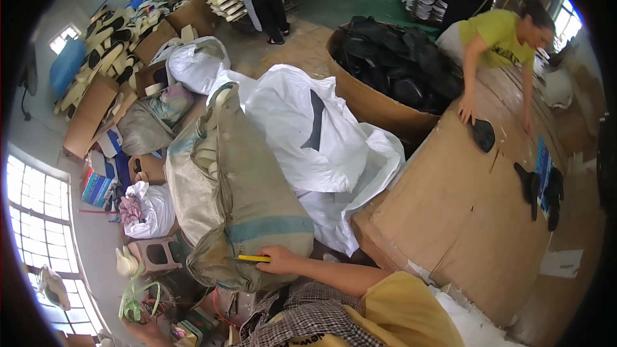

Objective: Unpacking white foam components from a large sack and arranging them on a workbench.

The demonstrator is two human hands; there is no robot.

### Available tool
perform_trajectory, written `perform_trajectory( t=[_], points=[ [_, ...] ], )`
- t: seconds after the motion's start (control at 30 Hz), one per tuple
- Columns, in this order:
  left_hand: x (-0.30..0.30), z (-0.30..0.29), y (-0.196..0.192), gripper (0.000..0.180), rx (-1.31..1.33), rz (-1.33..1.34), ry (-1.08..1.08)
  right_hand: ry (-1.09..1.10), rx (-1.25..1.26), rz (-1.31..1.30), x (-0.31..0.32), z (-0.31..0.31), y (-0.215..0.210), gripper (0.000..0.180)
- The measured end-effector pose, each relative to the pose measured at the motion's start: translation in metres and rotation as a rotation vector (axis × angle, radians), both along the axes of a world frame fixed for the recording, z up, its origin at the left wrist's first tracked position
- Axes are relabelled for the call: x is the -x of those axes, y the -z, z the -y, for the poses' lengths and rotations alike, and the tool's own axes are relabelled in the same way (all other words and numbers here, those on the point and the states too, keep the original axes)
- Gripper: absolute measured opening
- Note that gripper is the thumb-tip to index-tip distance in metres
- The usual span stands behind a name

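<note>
A yellow-handled utility knife (252,258) sits in my right hand (277,260), whose fingers are closed around it. That hand is against the lower end of a large beige woven sack (267,186) with a teal stripe. Pale, curved pieces like shoe soles (207,151) show through the sack's long opening. At the lower left, my left hand (144,331) is closed around a loose bundle of green and whitish strips (135,299). Part of this hand lies in shadow near the picture's rim.
White sacking (302,135) lies beyond the beige sack. A round cardboard bin (369,106) holds black soles. At right, another person (491,35) leans over a cardboard-covered table (443,199), touching a black piece (482,135). A stool (154,254) and bags stand left.
</note>
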State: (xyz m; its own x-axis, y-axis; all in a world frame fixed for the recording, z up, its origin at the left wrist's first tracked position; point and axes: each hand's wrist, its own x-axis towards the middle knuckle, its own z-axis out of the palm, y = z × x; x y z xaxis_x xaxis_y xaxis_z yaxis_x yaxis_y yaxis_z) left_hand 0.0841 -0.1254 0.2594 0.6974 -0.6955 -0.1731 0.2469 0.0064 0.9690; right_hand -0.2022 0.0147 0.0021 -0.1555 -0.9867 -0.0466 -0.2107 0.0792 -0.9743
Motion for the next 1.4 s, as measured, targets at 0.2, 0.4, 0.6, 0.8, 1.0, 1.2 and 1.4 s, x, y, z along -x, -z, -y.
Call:
perform_trajectory(
  t=[0.2,0.4,0.6,0.8,1.0,1.2,1.4],
  points=[
    [-0.11,0.005,0.032,0.019,0.126,-0.028,0.075,-0.148,-0.091,-0.034,0.015,0.013,-0.028,0.032],
    [-0.102,-0.001,0.038,0.02,0.077,0.02,0.134,-0.1,0.156,0.084,0.004,0.018,-0.005,0.036],
    [-0.109,-0.027,0.076,0.023,-0.018,-0.032,0.312,-0.092,0.029,0.588,0.002,0.016,-0.062,0.057],
    [-0.053,-0.049,0.142,0.012,-0.197,0.387,0.716,-0.064,0.091,0.935,-0.006,0.052,-0.129,0.059],
    [0.021,-0.044,0.111,0.017,-0.3,0.062,1.196,-0.117,0.125,1.088,-0.062,0.085,-0.167,0.058],
    [-0.03,-0.062,0.124,0.034,-0.204,0.125,1.276,-0.126,-0.247,0.957,-0.15,0.097,-0.166,0.04],
    [-0.075,-0.099,0.121,0.038,-0.169,0.163,1.036,-0.362,-0.309,0.922,-0.221,0.095,-0.134,0.048]
  ],
)
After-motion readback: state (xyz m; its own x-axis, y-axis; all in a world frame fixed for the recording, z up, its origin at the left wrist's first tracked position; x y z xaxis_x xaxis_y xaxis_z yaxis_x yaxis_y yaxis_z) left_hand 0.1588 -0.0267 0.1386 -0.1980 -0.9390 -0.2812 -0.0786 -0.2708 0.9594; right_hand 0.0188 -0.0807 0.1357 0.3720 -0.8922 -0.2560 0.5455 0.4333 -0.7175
